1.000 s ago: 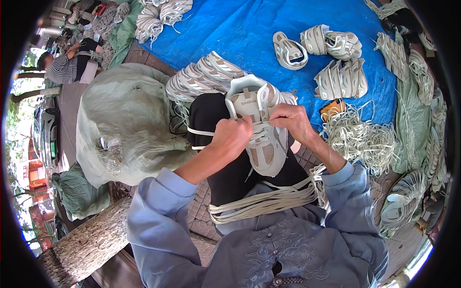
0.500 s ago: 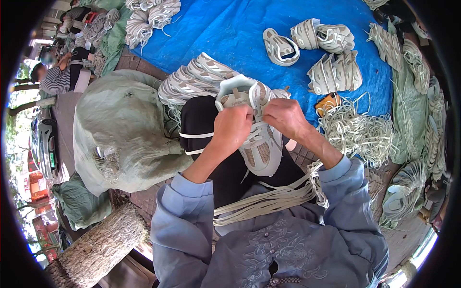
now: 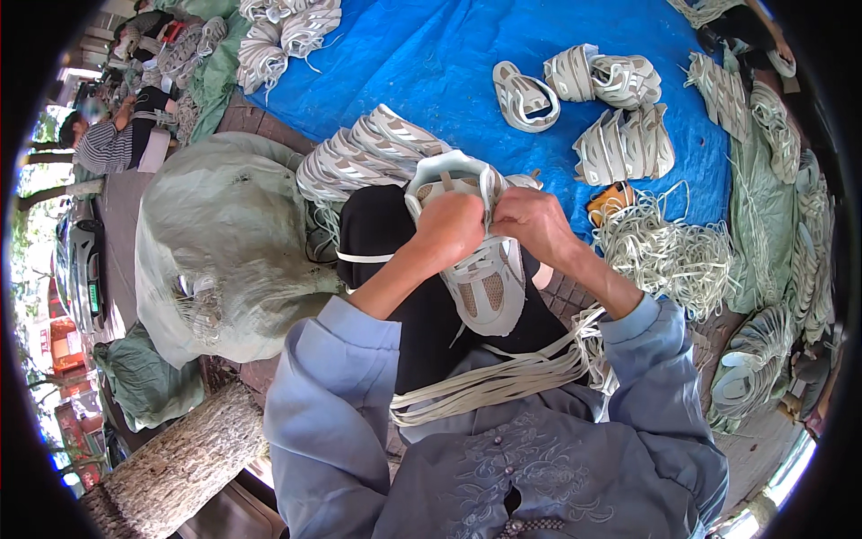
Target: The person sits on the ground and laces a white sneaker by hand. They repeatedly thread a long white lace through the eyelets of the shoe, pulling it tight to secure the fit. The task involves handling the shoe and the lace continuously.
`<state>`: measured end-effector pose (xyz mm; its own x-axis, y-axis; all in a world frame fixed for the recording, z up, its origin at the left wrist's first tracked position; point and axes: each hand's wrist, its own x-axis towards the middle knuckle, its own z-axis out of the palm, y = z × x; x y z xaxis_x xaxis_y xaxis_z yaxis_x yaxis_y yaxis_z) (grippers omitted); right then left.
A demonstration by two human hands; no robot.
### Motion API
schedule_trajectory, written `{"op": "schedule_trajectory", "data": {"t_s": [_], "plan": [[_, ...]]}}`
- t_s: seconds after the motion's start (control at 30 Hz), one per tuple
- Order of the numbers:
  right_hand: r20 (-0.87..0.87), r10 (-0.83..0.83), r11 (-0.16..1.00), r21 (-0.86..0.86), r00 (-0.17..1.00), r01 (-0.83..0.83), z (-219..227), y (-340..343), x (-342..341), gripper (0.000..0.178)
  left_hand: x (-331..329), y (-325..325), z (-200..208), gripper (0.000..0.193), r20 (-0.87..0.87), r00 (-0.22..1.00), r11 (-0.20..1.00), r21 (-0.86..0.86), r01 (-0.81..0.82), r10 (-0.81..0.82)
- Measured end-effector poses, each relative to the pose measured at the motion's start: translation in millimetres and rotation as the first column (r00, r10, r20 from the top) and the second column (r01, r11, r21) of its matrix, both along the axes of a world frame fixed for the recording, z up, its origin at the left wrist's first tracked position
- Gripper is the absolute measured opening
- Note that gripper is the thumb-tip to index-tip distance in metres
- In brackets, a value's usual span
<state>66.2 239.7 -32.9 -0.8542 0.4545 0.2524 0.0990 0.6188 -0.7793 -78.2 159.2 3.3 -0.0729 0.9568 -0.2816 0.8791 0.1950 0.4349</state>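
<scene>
On my lap lies a beige and white shoe upper (image 3: 486, 301), its toe toward me and a white lace threaded through its lower eyelets. My left hand (image 3: 450, 226) is closed over the tongue, near the eyelet row; whatever its fingertips hold is hidden. Opposite it, my right hand (image 3: 536, 221) pinches the upper's right eyelet edge, thumb and forefinger together. The two hands nearly meet over the throat of the upper. Left of them, a white strand (image 3: 364, 259) crosses the black cloth on my knee. A bundle of long white laces (image 3: 494, 388) lies across my lap.
Stacked shoe uppers (image 3: 359, 160) stand beyond my left hand. More uppers (image 3: 624, 144) rest on the blue tarp (image 3: 431, 63). A tangled lace heap (image 3: 664, 251) lies at right, beside an orange object (image 3: 611, 203). A large pale sack (image 3: 224, 242) fills the left.
My left hand has moved up and to the right, closer to my right hand, covering more of the tongue. The shoe upper has shifted slightly toward me.
</scene>
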Motion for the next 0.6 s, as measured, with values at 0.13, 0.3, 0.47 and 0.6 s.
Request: {"op": "schedule_trajectory", "data": {"t_s": [0.13, 0.3, 0.47, 0.6], "plan": [[0.052, -0.006, 0.964, -0.265, 0.999, 0.020, 11, -7, -2, 0.008, -14, -6, 6, 0.012, 0.205, 0.979, 0.994, -0.107, 0.020, 0.002], [-0.016, 0.079, 0.964, -0.255, 0.997, -0.080, 23, -14, -9, 0.008, -36, -38, 27, 0.011, 0.492, 0.813, 0.925, -0.356, -0.137, 0.310], [-0.063, 0.068, 0.996, -0.054, 0.996, -0.071, 17, -17, -11, 0.010, -48, -71, 41, 0.010, 0.667, 0.544, 0.860, -0.403, -0.312, 0.510], [0.023, 0.027, 0.950, -0.312, 0.999, -0.018, 20, -12, -7, 0.013, -36, -92, 62, 0.011, 0.871, 0.013, 0.821, -0.458, -0.341, 0.492]]}}
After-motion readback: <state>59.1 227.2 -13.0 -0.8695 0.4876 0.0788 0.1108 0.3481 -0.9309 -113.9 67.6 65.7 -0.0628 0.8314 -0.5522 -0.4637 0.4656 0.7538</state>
